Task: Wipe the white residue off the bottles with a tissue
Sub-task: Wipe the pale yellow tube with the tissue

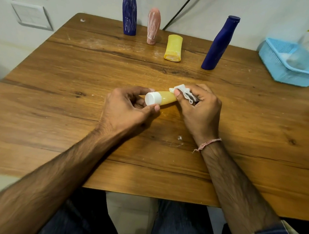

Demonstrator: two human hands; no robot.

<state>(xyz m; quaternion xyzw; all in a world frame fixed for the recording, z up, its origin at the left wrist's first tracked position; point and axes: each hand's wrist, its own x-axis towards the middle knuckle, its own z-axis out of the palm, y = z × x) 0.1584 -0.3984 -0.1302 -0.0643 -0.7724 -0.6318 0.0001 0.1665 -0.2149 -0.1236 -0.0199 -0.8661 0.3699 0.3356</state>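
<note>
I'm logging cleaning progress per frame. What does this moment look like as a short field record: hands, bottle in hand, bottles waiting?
left hand: grips the capped end of the held yellow bottle
right hand: pinches the tissue against that bottle's other end
streaked white: back blue bottle, pink bottle
no streaks visible: right blue bottle
residue unclear: far yellow bottle
right edge: blue basket

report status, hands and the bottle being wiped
Left hand grips bottle at cap end. Right hand pinches tissue against its body. Nothing in the way. Left blue bottle and pink bottle behind show white streaks.
</note>
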